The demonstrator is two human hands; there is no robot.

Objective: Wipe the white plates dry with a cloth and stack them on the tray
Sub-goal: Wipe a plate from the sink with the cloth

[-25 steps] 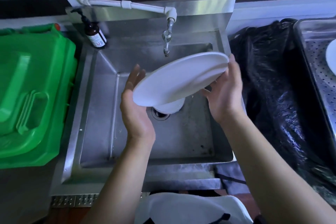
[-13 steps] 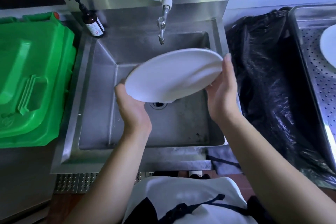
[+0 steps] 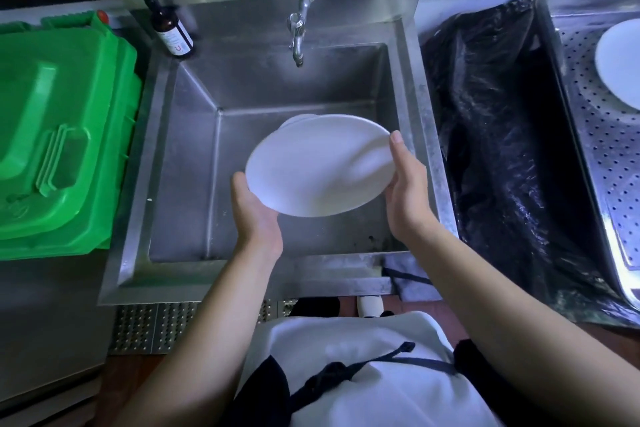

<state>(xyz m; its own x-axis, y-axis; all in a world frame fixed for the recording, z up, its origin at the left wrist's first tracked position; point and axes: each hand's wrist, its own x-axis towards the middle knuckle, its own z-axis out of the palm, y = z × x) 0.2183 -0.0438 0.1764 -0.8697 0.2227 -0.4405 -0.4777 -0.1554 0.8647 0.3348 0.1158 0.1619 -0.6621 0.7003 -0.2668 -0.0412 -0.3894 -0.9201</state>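
While gripped at opposite rims by left hand (image 3: 258, 215) and right hand (image 3: 407, 191), plate (image 3: 320, 166) held tilted over sink (image 3: 194, 156). Second plate (image 3: 296, 120) behind. One plate (image 3: 620, 62) on tray (image 3: 588, 135). No cloth identifiable; wiping seemingly pending. Early stage.

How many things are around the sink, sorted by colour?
White: 2, the held plate and the plate on the tray
Green: 1, the bin
Black: 1, the plastic bag
Brown: 1, the pump bottle
Total: 5
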